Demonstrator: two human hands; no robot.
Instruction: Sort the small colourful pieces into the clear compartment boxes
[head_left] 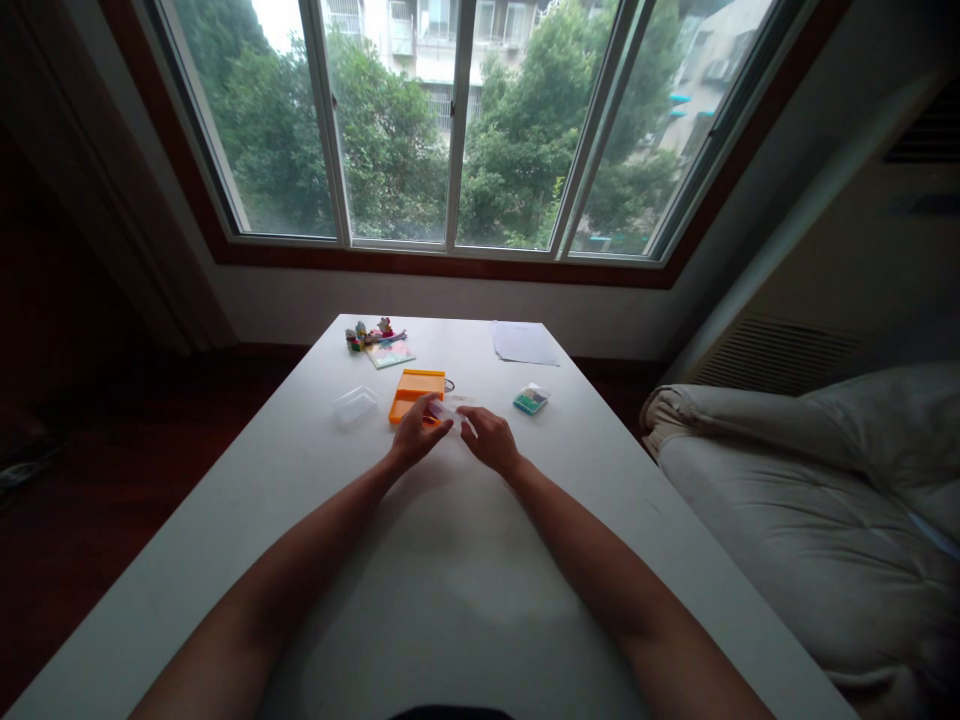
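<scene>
My left hand (417, 432) and my right hand (489, 438) meet over the middle of the white table (450, 590). Both pinch a small clear plastic piece (448, 411), perhaps a little bag or box, held between the fingertips. Just behind my left hand lies an orange box (415, 388). A clear plastic lid or tray (355, 404) rests to the left of it. What the clear piece contains is too small to make out.
A small clear box with green and blue bits (531, 399) sits to the right. At the far left of the table are small toy figures (367, 334) beside a printed card (390, 353). A white sheet (523, 342) lies far right. A sofa (810, 500) adjoins the table's right edge.
</scene>
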